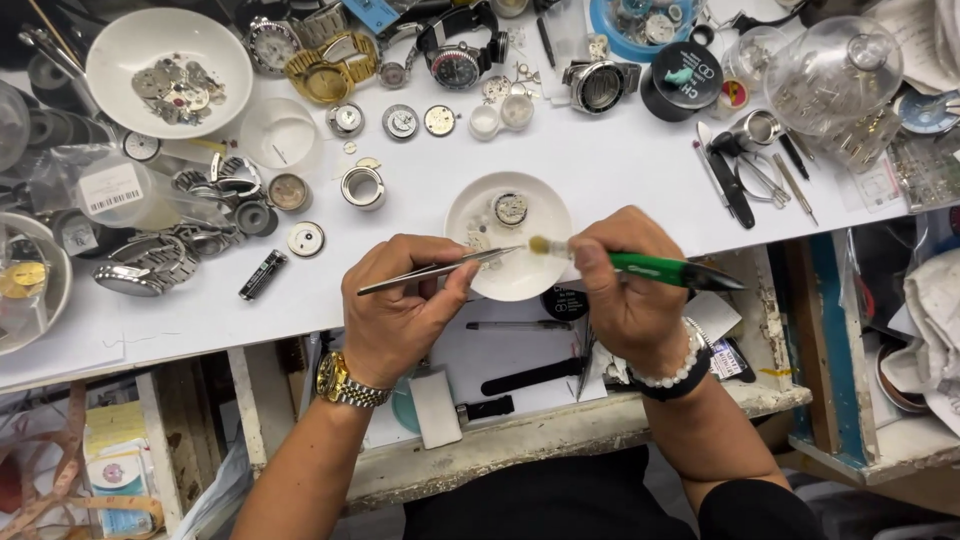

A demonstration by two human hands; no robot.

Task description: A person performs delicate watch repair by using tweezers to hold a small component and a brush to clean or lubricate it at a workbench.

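My left hand (400, 305) grips metal tweezers (440, 270) whose tips reach over a small white dish (540, 205). My right hand (625, 285) holds a green-handled brush (665, 270), its pale bristle end meeting the tweezer tips above the dish. A round watch movement (510, 209) and small metal parts lie in the dish. A gold watch is on my left wrist and a white bead bracelet on my right.
The white bench is crowded: a large white bowl of watch parts (215, 50), wristwatches (325, 65), loose dials, a black battery (263, 274), a glass dome (835, 70), pliers and screwdrivers (750, 175). Below the hands an open drawer holds straps and a pen.
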